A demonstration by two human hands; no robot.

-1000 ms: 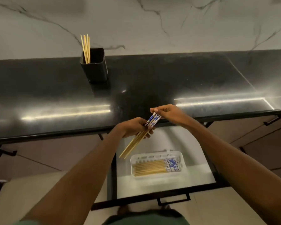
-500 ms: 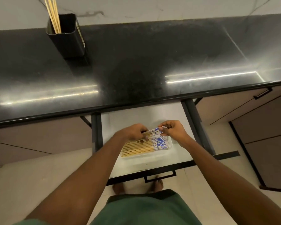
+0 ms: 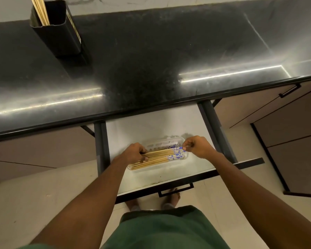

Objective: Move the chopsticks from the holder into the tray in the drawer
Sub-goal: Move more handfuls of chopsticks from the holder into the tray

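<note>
Centrally, left hand (image 3: 134,152) and right hand (image 3: 198,147) pinch chopsticks (image 3: 159,156) by opposite ends within the tray (image 3: 162,141), apart from drawer (image 3: 212,124) sides.

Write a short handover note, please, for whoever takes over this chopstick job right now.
Left hand: grips the plain ends of a bundle of chopsticks lying in the tray.
Right hand: pinches the bundle's blue patterned ends.
The tray sits in the open drawer; the holder stands on the counter, far left.
Done: this bundle is down in the tray, not yet let go.
Left: release it, then bring over the sticks in the holder.
</note>
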